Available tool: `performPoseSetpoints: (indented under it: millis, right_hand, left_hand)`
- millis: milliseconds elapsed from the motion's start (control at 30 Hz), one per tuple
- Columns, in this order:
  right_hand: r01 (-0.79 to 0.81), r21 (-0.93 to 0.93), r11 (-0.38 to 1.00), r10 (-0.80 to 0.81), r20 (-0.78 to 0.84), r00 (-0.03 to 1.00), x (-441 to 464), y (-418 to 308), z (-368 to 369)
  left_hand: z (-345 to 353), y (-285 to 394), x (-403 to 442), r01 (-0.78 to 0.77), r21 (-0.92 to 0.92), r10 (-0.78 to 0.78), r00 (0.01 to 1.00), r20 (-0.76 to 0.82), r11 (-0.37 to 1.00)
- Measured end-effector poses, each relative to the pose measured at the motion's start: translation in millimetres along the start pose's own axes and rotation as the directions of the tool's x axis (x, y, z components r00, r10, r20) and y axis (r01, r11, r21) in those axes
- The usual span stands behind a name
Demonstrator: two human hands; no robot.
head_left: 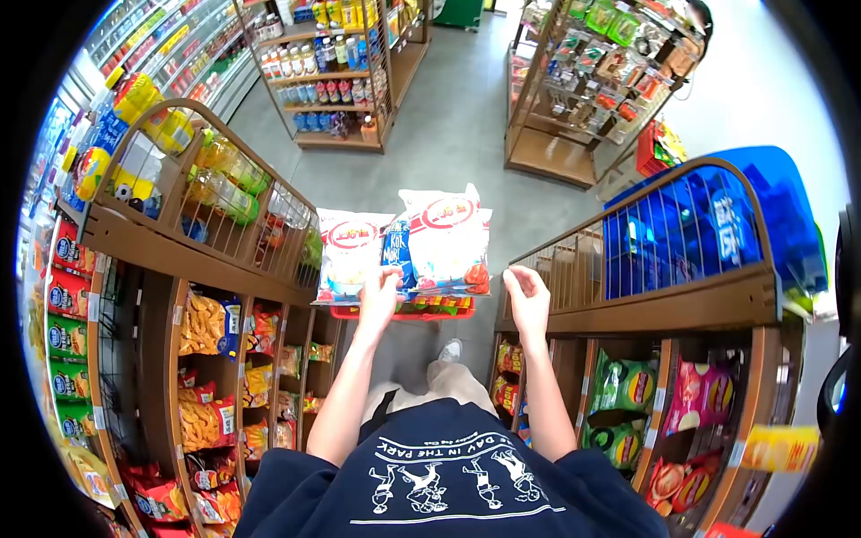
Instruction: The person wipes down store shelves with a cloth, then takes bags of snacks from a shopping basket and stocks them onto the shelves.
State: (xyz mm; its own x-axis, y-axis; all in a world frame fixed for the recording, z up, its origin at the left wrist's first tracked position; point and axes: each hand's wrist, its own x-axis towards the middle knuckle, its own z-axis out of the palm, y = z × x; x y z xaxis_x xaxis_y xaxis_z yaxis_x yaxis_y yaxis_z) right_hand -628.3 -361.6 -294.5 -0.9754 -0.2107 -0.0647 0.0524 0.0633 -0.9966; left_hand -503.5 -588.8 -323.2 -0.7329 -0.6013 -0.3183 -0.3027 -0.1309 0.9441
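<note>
Two white chip bags with red oval logos stand side by side ahead of me, the left chip bag (345,247) and the right chip bag (448,238). A blue packet (397,247) with white lettering shows between them. My left hand (381,289) is at their lower edge, its fingers closed at the left bag's bottom right corner; the fingertips are partly hard to make out. Just right of the right bag, my right hand (529,298) is raised with fingers loosely bent and nothing visible in it. Beneath the bags is a red basket rim (404,314).
Brown shelves with snack bags flank me. Drink bottles (224,184) lie in the wire-railed top on the left; blue packs (691,233) fill the right one. Farther ahead stand a bottle rack (336,81) and a hanging-goods rack (574,90), with a grey floor (448,108) between.
</note>
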Motion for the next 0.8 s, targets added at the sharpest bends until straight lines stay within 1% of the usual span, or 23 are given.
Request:
performPoseSetpoints:
  millis: [33,67,100,133,167,200,233,267,300,333,367,400,433,500,533,567,633,667,700,767,800]
  right_hand:
    - [0.002,-0.005,1.0,-0.002,0.018,1.0,13,5,3]
    - [-0.042,-0.025,0.999,0.043,0.058,0.997,27,12,3]
    - [-0.035,-0.057,0.998,0.04,0.082,0.996,37,15,5]
    - [-0.048,-0.059,0.997,0.053,0.087,0.995,46,20,9]
    - [-0.054,-0.06,0.997,0.06,0.089,0.994,57,27,13]
    - [-0.06,-0.059,0.996,0.066,0.102,0.993,65,35,17]
    - [-0.073,-0.098,0.993,0.085,0.134,0.987,72,43,21]
    - [-0.086,-0.133,0.987,0.107,0.158,0.982,77,53,25]
    - [-0.092,-0.128,0.988,0.112,0.159,0.981,83,64,29]
    - [-0.109,-0.233,0.966,0.154,0.181,0.971,86,74,33]
    - [-0.109,-0.336,0.935,0.185,0.201,0.962,90,68,38]
    - [-0.154,-0.396,0.905,0.272,0.262,0.926,89,60,40]
    - [-0.191,-0.375,0.907,0.301,0.261,0.917,84,53,41]
    - [-0.187,-0.401,0.897,0.306,0.258,0.916,83,60,47]
    - [-0.155,-0.387,0.909,0.263,0.243,0.934,82,64,49]
    - [-0.156,-0.381,0.911,0.262,0.245,0.933,82,67,49]
    - [-0.125,-0.357,0.926,0.207,0.2,0.958,80,74,52]
    - [-0.133,-0.301,0.944,0.199,0.2,0.959,78,72,52]
    - [-0.135,-0.297,0.945,0.201,0.202,0.959,76,70,51]
    - [-0.116,-0.197,0.974,0.154,0.186,0.97,74,60,48]
    - [-0.125,-0.15,0.981,0.153,0.195,0.969,73,51,47]
  left_hand:
    - [6,-4,5,0.022,0.004,-0.022,1.0,-0.017,1.0]
    - [15,-4,9,0.022,0.019,-0.021,0.998,-0.065,1.0]
    - [20,0,11,0.024,0.036,-0.019,0.993,-0.112,0.999]
    - [21,5,14,0.068,0.071,-0.062,0.995,-0.083,0.995]
    - [23,5,20,0.075,0.071,-0.068,0.993,-0.096,0.995]
    - [27,3,26,0.05,0.081,-0.041,0.993,-0.11,0.995]
    - [29,0,32,0.022,0.092,-0.011,0.993,-0.118,0.995]
    - [30,-14,44,0.03,0.1,-0.018,0.992,-0.124,0.995]
    - [31,-24,53,0.033,0.107,-0.02,0.992,-0.125,0.994]
    - [33,-33,60,0.063,0.131,-0.048,0.992,-0.117,0.989]
    - [37,-27,65,0.082,0.15,-0.065,0.992,-0.112,0.985]
    - [38,-22,63,0.113,0.192,-0.095,0.99,-0.102,0.975]
    - [42,-18,60,0.115,0.063,-0.112,0.992,-0.053,0.991]
    - [41,-26,67,0.118,0.093,-0.121,0.992,0.027,0.989]
    - [42,-45,74,0.007,0.148,-0.003,1.0,-0.027,0.989]
    - [42,-40,71,0.005,0.153,-0.001,1.0,-0.03,0.988]
    - [45,-33,65,0.021,0.073,-0.021,1.0,-0.005,0.997]
    - [46,-29,63,-0.03,0.059,0.03,1.0,0.003,0.998]
    - [45,-25,61,-0.029,0.063,0.029,1.0,0.001,0.998]
    - [44,-11,53,0.016,0.01,-0.016,0.999,0.042,1.0]
    - [45,-2,49,0.014,0.013,-0.014,0.999,0.04,1.0]
